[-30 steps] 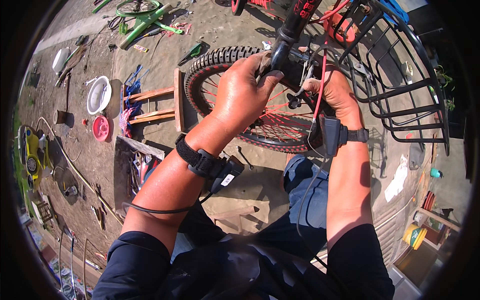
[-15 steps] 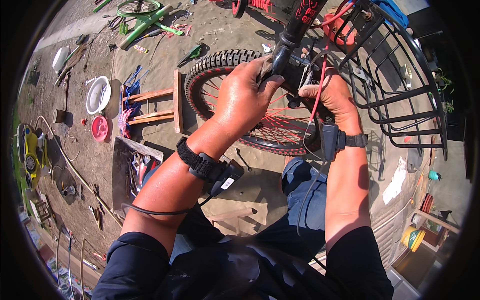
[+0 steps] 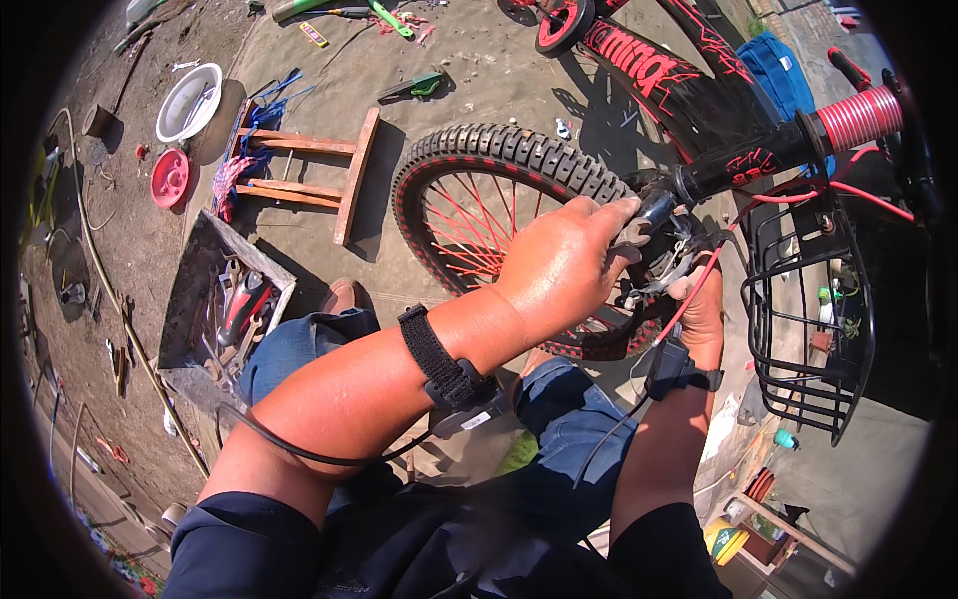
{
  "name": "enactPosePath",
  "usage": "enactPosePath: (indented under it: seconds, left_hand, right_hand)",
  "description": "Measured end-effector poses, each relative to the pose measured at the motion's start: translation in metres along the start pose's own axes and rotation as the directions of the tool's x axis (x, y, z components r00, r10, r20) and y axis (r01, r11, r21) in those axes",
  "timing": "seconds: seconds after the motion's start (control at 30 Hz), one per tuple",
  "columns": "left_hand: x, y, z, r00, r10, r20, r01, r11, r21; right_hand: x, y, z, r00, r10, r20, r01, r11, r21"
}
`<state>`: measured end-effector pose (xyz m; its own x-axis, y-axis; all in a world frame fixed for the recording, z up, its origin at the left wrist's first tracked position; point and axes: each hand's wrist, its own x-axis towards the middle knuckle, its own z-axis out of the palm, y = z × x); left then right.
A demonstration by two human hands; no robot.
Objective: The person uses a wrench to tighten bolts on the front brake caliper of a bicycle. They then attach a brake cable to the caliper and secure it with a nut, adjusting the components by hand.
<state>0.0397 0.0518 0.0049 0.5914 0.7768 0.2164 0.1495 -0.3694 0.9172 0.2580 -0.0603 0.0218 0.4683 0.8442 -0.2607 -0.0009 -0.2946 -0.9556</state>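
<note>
The bicycle (image 3: 743,160) sits right in front of the person whose head camera I watch from afar, its front wheel (image 3: 534,155) just beyond the knees and its black frame running off to the upper right. I see the left hand (image 3: 569,262) closed on it, fingers and thumb pinched around a grey metal piece at the end of the black tube above the wheel; what that piece is, I cannot make out. The right hand (image 3: 706,309) sits lower, behind a red cable (image 3: 689,302), with its thumb by the silver brake parts; most of its fingers are hidden from me, so I cannot tell whether they grip. Each wrist wears a black strap, and blue jeans (image 3: 574,414) show below the forearms. Just right of the right hand I have a black wire basket (image 3: 866,349). Over by the left knee stands a grey tool tray (image 3: 190,384), a red-and-dark tool (image 3: 244,307) lying among spanners in it. Past that I find a wooden frame (image 3: 359,180) tangled with blue strips, a red bowl (image 3: 170,178) and a white basin (image 3: 168,108) on the ground. Farther out, a green-handled tool (image 3: 419,87) lies beyond the wheel, and a blue cloth item (image 3: 776,75) rests behind the bicycle.
</note>
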Motion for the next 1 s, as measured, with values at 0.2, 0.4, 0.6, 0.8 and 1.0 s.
enactPosePath:
  seconds: [0.2,0.4,0.6,0.8,1.0]
  left_hand:
    - [0.002,0.001,-0.003,0.999,0.011,0.046,-0.010,1.000,-0.021]
    - [0.005,0.001,-0.010,0.995,0.020,0.096,-0.017,0.999,-0.029]
    - [0.007,0.000,-0.010,0.994,0.019,0.108,-0.015,0.999,-0.037]
    - [0.007,-0.001,-0.009,0.994,0.027,0.110,-0.024,0.999,-0.032]
    - [0.007,-0.001,-0.011,0.995,0.034,0.098,-0.030,0.999,-0.033]
  right_hand:
    - [-0.004,-0.015,0.003,0.999,0.042,-0.031,-0.045,0.992,-0.119]
    - [-0.001,-0.022,0.008,0.991,0.110,-0.070,-0.121,0.978,-0.168]
    - [0.005,-0.004,-0.015,0.992,0.124,-0.030,-0.127,0.980,-0.156]
    - [0.013,-0.012,-0.003,0.991,0.133,0.016,-0.130,0.986,-0.102]
    - [0.013,-0.029,0.013,0.985,0.132,0.107,-0.116,0.983,-0.139]
